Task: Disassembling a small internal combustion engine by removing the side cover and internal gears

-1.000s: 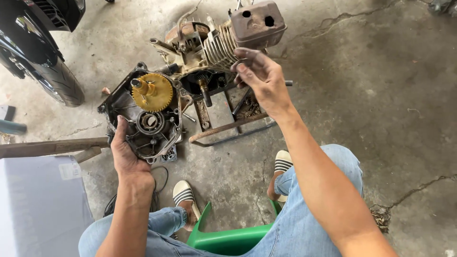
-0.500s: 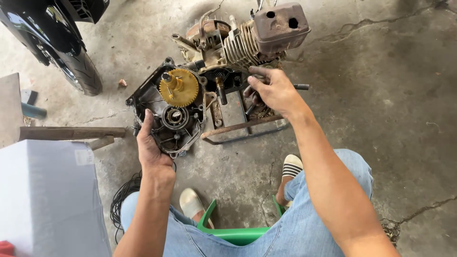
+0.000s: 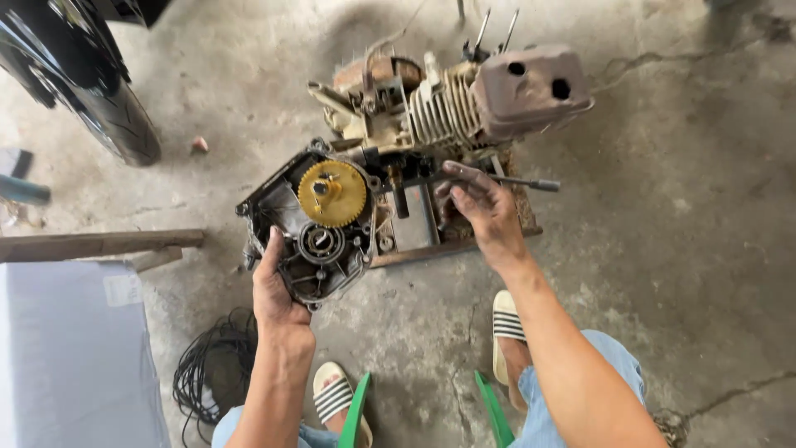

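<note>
A dismantled small engine (image 3: 431,108) lies on the concrete floor (image 3: 680,232) in the upper middle of the frame, its finned cylinder and rusty brown cover pointing to the upper right. To its lower left, the dark crankcase cover (image 3: 311,236) stands tilted up off the floor, its inner face turned to the camera, with a brass-coloured gear (image 3: 332,193) seated in its upper part and a round bearing seat just below.

The left hand (image 3: 278,286) grips the lower left rim of that cover, thumb laid up along the edge, fingers hidden behind it. The right hand (image 3: 481,207) sits just right of the cover, over the open crankcase; its greasy fingers curl loosely around a thin metal rod (image 3: 518,182) that sticks out to the right of the fingers.

A black tyre (image 3: 108,108) fills the upper left, a wooden plank (image 3: 99,243) lies at middle left, and a coil of black cable (image 3: 211,365) rests at lower left beside striped sandals (image 3: 336,394).
</note>
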